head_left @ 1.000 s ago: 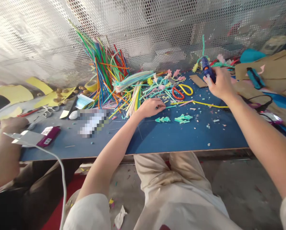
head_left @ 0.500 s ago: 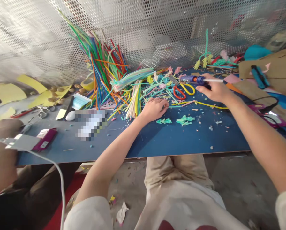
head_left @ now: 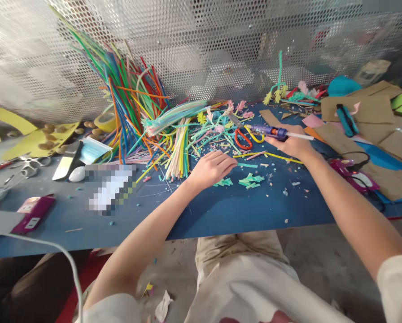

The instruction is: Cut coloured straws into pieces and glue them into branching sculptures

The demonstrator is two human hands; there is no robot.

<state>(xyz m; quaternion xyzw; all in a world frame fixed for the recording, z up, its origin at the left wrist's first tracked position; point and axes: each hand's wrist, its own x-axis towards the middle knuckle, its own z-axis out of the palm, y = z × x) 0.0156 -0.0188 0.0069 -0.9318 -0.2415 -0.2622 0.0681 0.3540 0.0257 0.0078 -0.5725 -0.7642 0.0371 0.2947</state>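
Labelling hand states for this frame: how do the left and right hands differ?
The right hand is closed around a blue glue gun with a white glue stick, lifted off the table; the left hand holds no tool, its fingers curled on the blue tabletop. The right hand reaches farther back, by the red-and-yellow scissors; the left hand sits nearer, beside cut teal pipe-cleaner pieces. Both are bare.

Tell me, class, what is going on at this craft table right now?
A person sits at a blue table strewn with pipe cleaners. The right hand grips a blue glue gun, its nozzle pointing left over red-and-yellow scissors. The left hand rests its fingers on a teal piece.
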